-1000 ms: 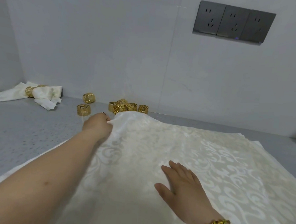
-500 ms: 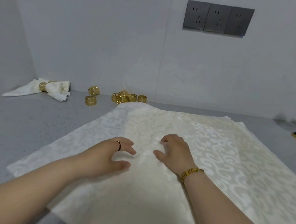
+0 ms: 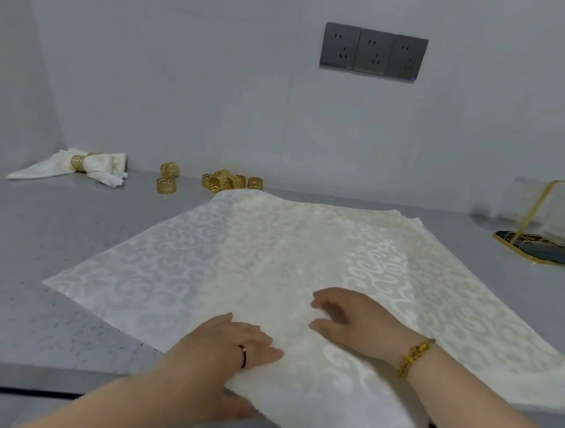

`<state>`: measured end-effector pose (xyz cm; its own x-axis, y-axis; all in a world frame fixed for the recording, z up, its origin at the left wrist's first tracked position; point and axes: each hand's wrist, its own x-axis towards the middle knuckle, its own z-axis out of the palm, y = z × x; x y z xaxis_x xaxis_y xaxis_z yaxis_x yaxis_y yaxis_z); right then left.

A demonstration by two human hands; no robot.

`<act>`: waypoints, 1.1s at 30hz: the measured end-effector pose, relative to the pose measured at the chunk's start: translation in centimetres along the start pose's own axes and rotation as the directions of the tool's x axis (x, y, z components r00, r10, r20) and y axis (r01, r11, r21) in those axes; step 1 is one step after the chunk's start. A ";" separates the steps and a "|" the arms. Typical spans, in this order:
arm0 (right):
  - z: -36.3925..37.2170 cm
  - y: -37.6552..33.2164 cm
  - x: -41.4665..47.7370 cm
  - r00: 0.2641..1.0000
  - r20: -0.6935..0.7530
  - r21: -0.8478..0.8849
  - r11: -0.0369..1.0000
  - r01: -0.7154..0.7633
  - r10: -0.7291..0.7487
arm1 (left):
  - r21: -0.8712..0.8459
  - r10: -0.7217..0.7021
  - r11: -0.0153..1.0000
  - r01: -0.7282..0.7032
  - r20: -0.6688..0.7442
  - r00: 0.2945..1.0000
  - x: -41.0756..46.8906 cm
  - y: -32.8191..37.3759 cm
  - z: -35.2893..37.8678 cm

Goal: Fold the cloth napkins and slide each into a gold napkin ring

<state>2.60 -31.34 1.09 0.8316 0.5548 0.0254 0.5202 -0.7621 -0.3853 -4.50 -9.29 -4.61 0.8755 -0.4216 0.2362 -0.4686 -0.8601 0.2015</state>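
Observation:
A large cream damask napkin lies spread on the grey table, on top of more napkins whose edges show at the far right. Its near edge hangs over the table's front. My left hand grips that near edge, fingers on top and thumb underneath. My right hand rests on the napkin just right of it, fingers bent, with no cloth bunched between them. Loose gold napkin rings sit in a cluster by the back wall, with two more to their left.
A folded napkin in a gold ring lies in the back left corner. A clear gold-framed box on a dark tray stands at the right. Grey wall sockets are above. The table's front edge is close to me.
My left hand came back from the napkin's far corner to its near edge and took hold of it. My right hand shifted slightly toward me. The napkin now lies flat.

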 end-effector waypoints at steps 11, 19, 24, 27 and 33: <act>-3.0 1.2 -5.8 0.993 0.116 0.493 0.865 -0.091 0.038 | -0.649 -0.434 0.689 0.323 -0.013 0.901 0.2 1.0 -5.2; -0.5 -0.8 -6.5 0.992 0.113 -0.233 0.972 -0.023 0.050 | -0.759 -0.634 0.522 0.390 -0.039 0.772 -1.3 0.2 -7.4; 0.7 -1.5 -5.7 0.995 -0.044 -0.039 0.995 0.087 -0.088 | -0.730 -0.625 0.570 0.376 -0.089 0.776 -1.9 1.1 -8.7; -0.1 -1.1 -6.1 1.000 -0.019 0.248 0.969 0.004 0.000 | -0.701 -0.602 0.594 0.394 -0.062 0.796 -2.7 0.9 -9.2; -3.1 -3.0 -3.6 0.999 -0.023 0.389 0.921 -0.015 0.026 | -0.586 -0.584 0.673 0.451 -0.047 0.811 -3.1 -0.9 -9.7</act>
<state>-1.38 -32.08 5.03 0.8493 0.5267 0.0364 0.3908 -0.5810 -0.7140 -7.95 -4.43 3.68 0.9776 0.1740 0.1187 0.0099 -0.6006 0.7995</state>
